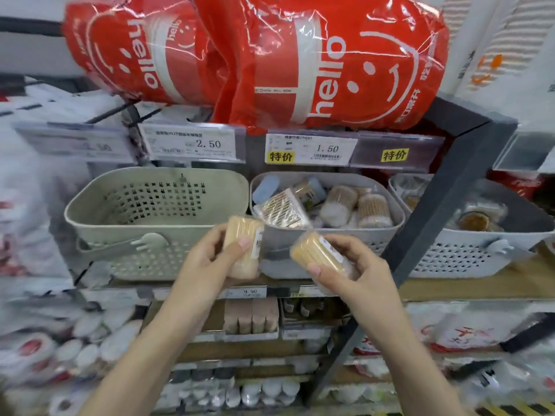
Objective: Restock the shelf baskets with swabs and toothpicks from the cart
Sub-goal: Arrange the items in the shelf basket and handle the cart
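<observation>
Toothpick tubs (242,247): one gripped per hand (210,253).

Left basket (99,223) being left open on top, middle basket (399,217) being crowded with packs, overhead room being narrowed by red bags (315,55)

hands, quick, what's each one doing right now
Left hand: holding a toothpick pack, upright.
Right hand: holding another toothpick pack, tilted.
</observation>
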Demonstrator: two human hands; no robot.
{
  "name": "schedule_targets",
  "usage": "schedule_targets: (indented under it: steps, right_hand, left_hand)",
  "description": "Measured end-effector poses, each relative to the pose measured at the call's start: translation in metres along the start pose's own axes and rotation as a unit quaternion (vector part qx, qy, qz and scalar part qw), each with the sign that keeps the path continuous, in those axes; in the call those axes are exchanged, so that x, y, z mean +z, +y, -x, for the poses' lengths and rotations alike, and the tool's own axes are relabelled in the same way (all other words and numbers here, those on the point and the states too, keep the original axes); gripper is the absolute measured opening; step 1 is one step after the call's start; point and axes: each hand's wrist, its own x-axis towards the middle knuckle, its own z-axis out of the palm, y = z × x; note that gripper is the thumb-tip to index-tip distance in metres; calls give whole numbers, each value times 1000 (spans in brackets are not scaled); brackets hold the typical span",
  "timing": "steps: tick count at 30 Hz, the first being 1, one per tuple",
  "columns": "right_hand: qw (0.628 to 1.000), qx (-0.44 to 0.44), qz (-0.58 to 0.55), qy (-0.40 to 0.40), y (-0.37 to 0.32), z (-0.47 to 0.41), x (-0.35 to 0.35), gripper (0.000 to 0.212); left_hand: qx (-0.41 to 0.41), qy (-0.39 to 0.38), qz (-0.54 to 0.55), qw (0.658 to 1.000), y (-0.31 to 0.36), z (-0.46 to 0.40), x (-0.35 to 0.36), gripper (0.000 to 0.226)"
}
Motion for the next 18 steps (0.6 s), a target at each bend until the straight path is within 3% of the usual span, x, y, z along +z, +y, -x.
schedule_targets:
  steps: [3,7,10,13,16,18]
  right_hand:
    - [999,32,-25,-29,10,16,16,47]
    - [991,68,-62,-95,18,35,47,36]
    - [983,79,-75,-146,20,51,79,27]
    - [975,92,-79,-186,16,68,112,32]
    - [962,99,-77,-241,10,79,141,38]
    - [954,96,-68,-275,5,85,161,40]
  left_hand:
    - [-24,49,20,998,-12,38,-17,36]
    - [-69,141,70,985,-23,97,-45,45]
    - [-71,210,78,972,-27,144,-70,64]
    - [-57,273,64,958,-28,184,-92,77]
    - [-62,325,71,941,-31,211,-114,65]
    - [-62,361,80,927,-34,223,-129,69]
